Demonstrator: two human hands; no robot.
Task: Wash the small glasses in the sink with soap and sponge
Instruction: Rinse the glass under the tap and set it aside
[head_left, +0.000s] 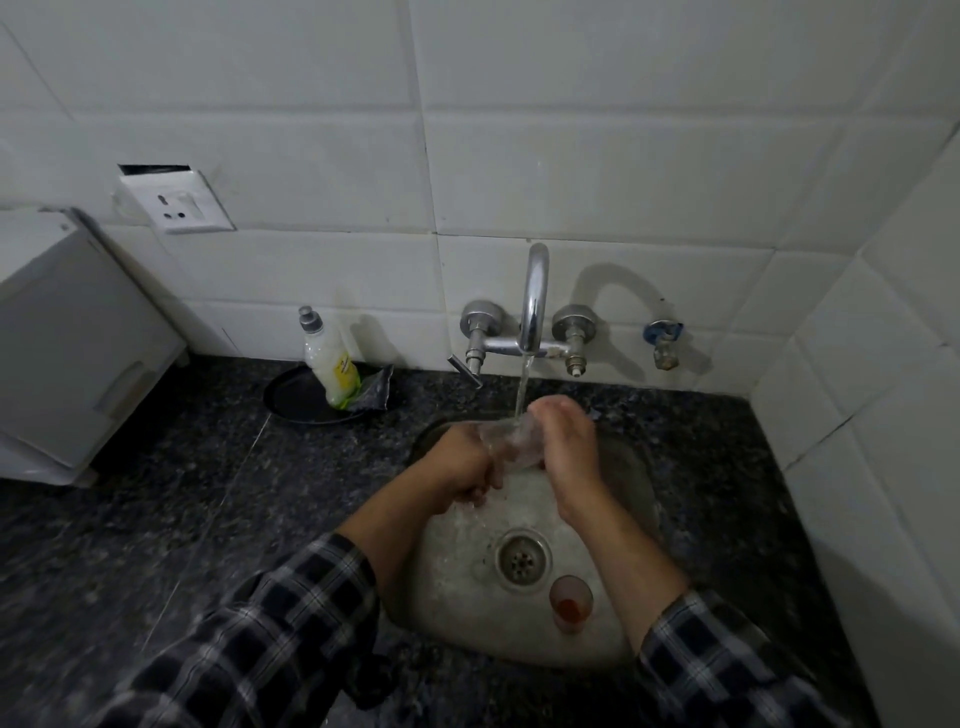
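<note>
A small clear glass (506, 441) is held under the running stream from the tap (535, 301), above the steel sink (628, 499). My left hand (465, 465) grips the glass from the left with curled fingers. My right hand (569, 441) curls round its right side, fingertips at the rim. Water runs over the glass and both hands. A second small glass (570, 603) with a reddish residue at its bottom stands upright in the sink, just right of the drain (522, 558). No sponge is in view.
A dish soap bottle (332, 364) stands on a dark round tray (291, 397) with a crumpled packet (376, 389) at the back left of the granite counter (156, 519). A white appliance (67, 343) sits at far left. Tiled walls close the back and right.
</note>
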